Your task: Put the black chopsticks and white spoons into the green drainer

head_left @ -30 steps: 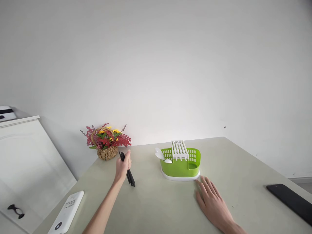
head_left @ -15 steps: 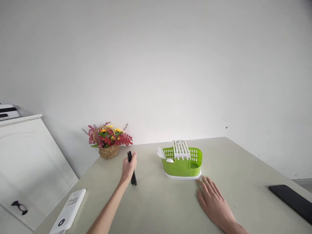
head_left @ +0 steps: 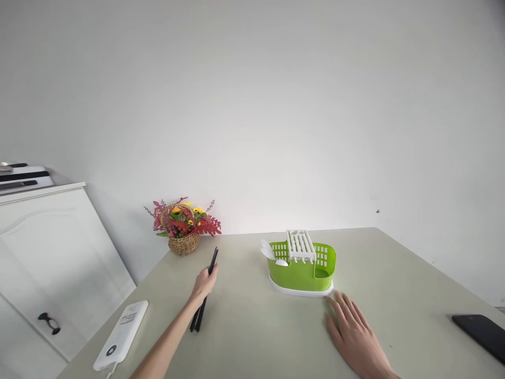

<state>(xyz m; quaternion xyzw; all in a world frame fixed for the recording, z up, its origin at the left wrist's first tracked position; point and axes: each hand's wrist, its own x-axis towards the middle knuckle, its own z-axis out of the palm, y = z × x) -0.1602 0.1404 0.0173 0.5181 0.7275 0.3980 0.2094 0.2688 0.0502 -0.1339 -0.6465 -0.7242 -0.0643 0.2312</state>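
Note:
My left hand (head_left: 205, 281) is closed around several black chopsticks (head_left: 200, 315), held at a slant over the table left of the green rack. Their upper ends poke out above the fist and their lower ends fan slightly apart below it. My right hand (head_left: 353, 331) lies flat with fingers stretched, its fingertips at the front right corner of the rack's white base (head_left: 302, 292). The green plastic utensil rack (head_left: 302, 278) has a slotted white top piece (head_left: 301, 245). Two white spoons (head_left: 267, 249) lean out of its left compartment.
A wicker basket (head_left: 184, 245) of red and yellow flowers stands at the back left of the table (head_left: 252, 337). A white device with a cord (head_left: 121, 334) lies at the left edge, a black phone (head_left: 481, 332) at the right. A white cabinet (head_left: 59, 252) adjoins the left side.
My left hand has come down and nearer with the chopsticks, which now slant the other way, lower ends to the left. The view has shifted slightly left. My right hand stays by the rack.

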